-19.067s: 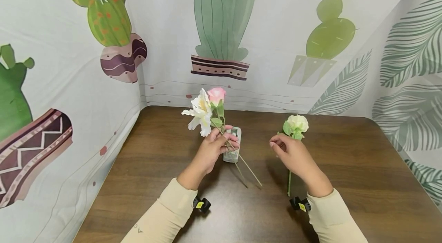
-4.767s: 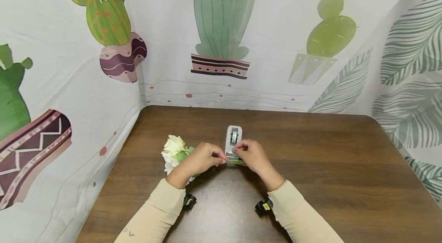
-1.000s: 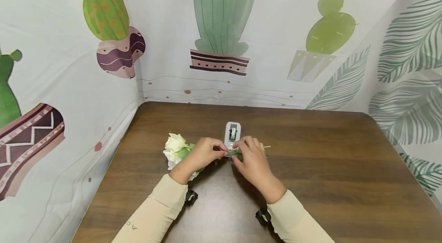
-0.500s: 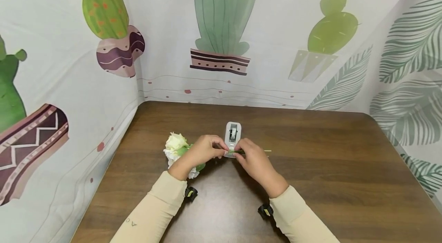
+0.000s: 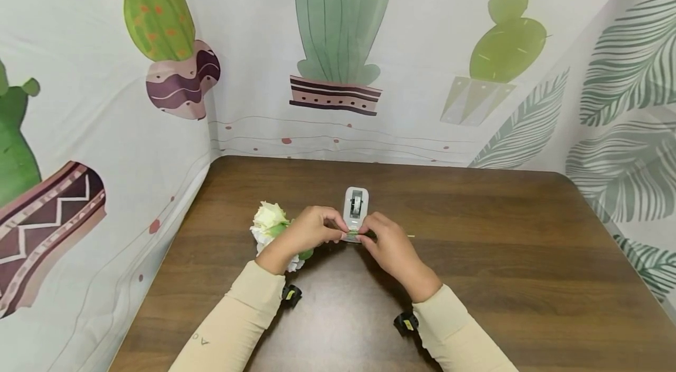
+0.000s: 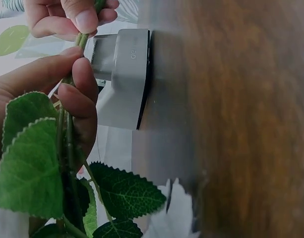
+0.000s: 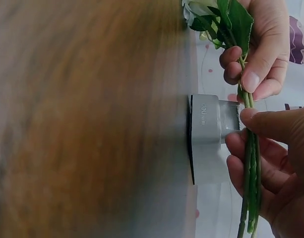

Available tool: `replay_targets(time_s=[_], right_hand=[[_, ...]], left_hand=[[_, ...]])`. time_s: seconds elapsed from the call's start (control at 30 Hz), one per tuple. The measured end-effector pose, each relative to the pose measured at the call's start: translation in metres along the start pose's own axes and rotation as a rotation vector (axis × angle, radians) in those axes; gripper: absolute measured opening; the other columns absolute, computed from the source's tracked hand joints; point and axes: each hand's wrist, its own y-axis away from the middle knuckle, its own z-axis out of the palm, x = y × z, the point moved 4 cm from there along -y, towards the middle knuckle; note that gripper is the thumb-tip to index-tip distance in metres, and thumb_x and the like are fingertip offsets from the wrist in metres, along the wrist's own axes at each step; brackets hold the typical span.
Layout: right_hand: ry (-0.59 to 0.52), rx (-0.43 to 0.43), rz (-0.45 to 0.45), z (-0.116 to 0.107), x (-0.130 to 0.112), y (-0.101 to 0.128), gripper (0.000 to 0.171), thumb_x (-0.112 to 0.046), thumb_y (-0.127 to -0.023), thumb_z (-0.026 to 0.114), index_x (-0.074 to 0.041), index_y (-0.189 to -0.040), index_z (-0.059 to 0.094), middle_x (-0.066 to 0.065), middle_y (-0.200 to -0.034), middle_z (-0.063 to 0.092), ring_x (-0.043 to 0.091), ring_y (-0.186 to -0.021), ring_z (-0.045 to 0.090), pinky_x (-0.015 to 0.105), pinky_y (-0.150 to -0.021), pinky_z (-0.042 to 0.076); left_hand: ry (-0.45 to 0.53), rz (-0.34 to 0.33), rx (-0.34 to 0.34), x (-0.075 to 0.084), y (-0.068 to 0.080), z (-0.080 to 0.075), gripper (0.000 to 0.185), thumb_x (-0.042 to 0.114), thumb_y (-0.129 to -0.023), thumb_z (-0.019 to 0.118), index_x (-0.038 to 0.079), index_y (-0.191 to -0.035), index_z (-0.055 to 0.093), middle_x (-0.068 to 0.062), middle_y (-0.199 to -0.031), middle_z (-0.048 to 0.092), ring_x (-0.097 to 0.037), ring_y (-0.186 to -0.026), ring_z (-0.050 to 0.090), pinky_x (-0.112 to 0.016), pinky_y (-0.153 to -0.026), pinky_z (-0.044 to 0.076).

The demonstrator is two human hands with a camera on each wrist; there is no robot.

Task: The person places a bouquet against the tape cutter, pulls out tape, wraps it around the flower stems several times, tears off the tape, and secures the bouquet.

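Observation:
Both hands pinch one bundle of artificial flower stems (image 7: 252, 183) in front of the tape dispenser (image 5: 356, 202). My left hand (image 5: 313, 228) grips it just below the leaves (image 6: 30, 171). A short way along, my right hand (image 5: 392, 247) pinches the stems between thumb and fingers, and their cut ends stick out past it. The blooms lie to the left of the left hand: a cream rose (image 5: 268, 216) and white petals (image 5: 296, 261) show, partly covered by the hand and forearm. No pink bloom is visible. The dispenser's toothed edge sits right behind the stems between the two hands.
The dispenser, grey-white and with a tape roll inside, stands on the brown wooden table (image 5: 502, 254). Cloth printed with cacti and leaves (image 5: 422, 143) hangs behind the table and along its left side. Each wrist carries a small black camera (image 5: 406, 323).
Earlier the left hand held a white and a pink flower, the cream rose near the right hand; now the stems are bundled. Within the last second, the right fingers have closed onto the stems.

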Motion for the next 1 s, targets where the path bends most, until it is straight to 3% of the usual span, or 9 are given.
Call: replay_targets(time_s=[0.3, 0.6, 0.77, 1.0], right_hand=[[-0.006, 0.019, -0.033, 0.001, 0.002, 0.000, 0.016, -0.011, -0.088, 0.079, -0.016, -0.089, 0.063, -0.003, -0.095, 0.064, 0.015, -0.088, 0.067, 0.035, -0.077, 0.057], [-0.087, 0.019, -0.039, 0.002, 0.005, -0.003, 0.016, -0.018, -0.093, 0.074, -0.014, -0.108, 0.069, 0.001, -0.100, 0.068, 0.016, -0.094, 0.068, 0.036, -0.082, 0.058], [-0.107, 0.026, -0.037, -0.001, 0.004, -0.003, 0.008, -0.018, -0.097, 0.068, -0.016, -0.105, 0.072, -0.001, -0.100, 0.068, 0.014, -0.091, 0.065, 0.034, -0.081, 0.056], [-0.103, 0.016, -0.049, -0.002, 0.004, -0.003, 0.010, -0.012, -0.093, 0.073, -0.017, -0.101, 0.075, -0.002, -0.098, 0.066, 0.012, -0.087, 0.064, 0.030, -0.076, 0.054]], left_hand=[[-0.034, 0.021, 0.006, 0.003, 0.000, -0.002, 0.003, 0.009, -0.086, 0.074, 0.008, -0.085, 0.078, 0.000, -0.070, 0.067, -0.009, -0.059, 0.057, -0.022, -0.053, 0.046], [-0.106, 0.134, 0.031, 0.010, 0.000, -0.001, 0.006, 0.006, -0.086, 0.073, 0.010, -0.085, 0.078, 0.001, -0.081, 0.068, -0.005, -0.069, 0.062, -0.022, -0.068, 0.054], [-0.141, 0.188, 0.059, 0.014, 0.002, 0.000, 0.005, 0.007, -0.086, 0.075, 0.011, -0.085, 0.078, 0.003, -0.085, 0.071, -0.005, -0.077, 0.062, -0.021, -0.074, 0.053], [-0.168, 0.190, 0.073, 0.017, 0.003, 0.000, 0.006, 0.007, -0.087, 0.075, 0.013, -0.085, 0.078, 0.003, -0.089, 0.072, -0.008, -0.083, 0.063, -0.022, -0.078, 0.053]])
